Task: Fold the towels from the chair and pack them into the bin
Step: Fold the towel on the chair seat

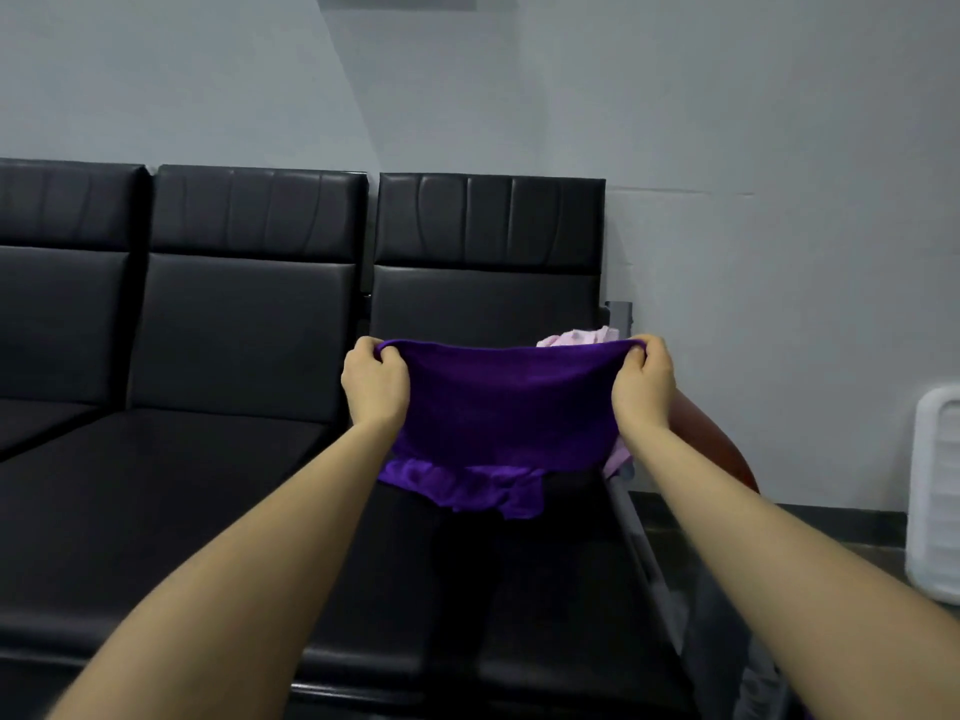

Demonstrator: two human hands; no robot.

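Note:
I hold a dark purple towel (504, 407) stretched out in the air above the right-hand black chair seat (519, 579). My left hand (375, 383) pinches its top left corner and my right hand (644, 381) pinches its top right corner. The towel hangs down between my hands. Below it, a second purple towel (467, 488) lies crumpled on the seat. A pale pink towel (582, 336) shows behind the held towel's upper right edge, mostly hidden.
A row of black padded chairs (249, 304) stands against a grey wall. A white ribbed plastic container (935, 491) sits on the floor at the far right. An orange-red rounded object (722, 444) shows behind my right forearm. The chair's grey metal armrest (639, 543) runs along the right.

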